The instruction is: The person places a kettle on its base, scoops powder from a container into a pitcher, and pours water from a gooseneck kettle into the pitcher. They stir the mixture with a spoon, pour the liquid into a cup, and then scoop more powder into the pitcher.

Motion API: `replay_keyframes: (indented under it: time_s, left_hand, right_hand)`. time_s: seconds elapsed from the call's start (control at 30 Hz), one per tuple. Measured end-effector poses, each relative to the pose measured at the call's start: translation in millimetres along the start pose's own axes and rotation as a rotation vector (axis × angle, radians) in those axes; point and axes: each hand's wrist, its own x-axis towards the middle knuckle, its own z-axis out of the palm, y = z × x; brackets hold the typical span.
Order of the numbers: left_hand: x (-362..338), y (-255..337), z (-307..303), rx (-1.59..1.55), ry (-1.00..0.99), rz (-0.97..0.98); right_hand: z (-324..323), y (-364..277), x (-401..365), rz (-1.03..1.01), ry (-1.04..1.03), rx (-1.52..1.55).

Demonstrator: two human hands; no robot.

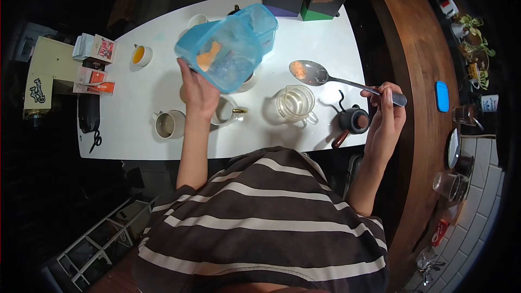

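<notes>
My left hand (199, 91) grips a translucent blue plastic container (243, 68) from below and the side, tilting it over the white table. Something orange and some whitish stuff show inside it. Behind it is a second blue container (266, 21), partly hidden. In my right hand (386, 116) is the handle of a large metal spoon (315, 74), its bowl pointing left with an orange smear in it. Under the spoon stands a glass pitcher (296, 103), and a small dark kettle (355, 121) with a thin spout is near my right hand. Below the tilted container sits a mug with a gold handle (222, 114).
Another mug (169, 125) stands by my left forearm; a cup of yellow liquid (141, 55) is farther left. Dark boxes (285, 0) stand at the back. Packets (97, 80) line the left edge. A wooden counter (401, 38) on the right bears a blue lid (442, 96).
</notes>
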Motion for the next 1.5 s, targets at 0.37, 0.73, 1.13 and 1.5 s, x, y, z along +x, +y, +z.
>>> replay_keyframes:
  time_s: [0.37,0.73,1.13,1.5]
  left_hand:
    - [-5.0,6.8,6.5,0.130,0.135,0.016]
    - [-4.3,4.5,0.5,0.073,0.077,0.019]
    - [-22.7,-22.8,27.6,0.074,-0.190,-0.178]
    - [-24.5,-45.0,30.3,0.048,-0.169,-0.294]
  right_hand:
    - [-5.7,25.6,-35.9,0.103,-0.117,-0.351]
    - [5.0,0.0,-32.4,-0.585,-0.491,-0.861]
    - [18.1,-41.8,-16.4,-0.771,-0.135,-0.223]
    - [82.8,-29.4,-21.0,-0.830,-0.407,-0.632]
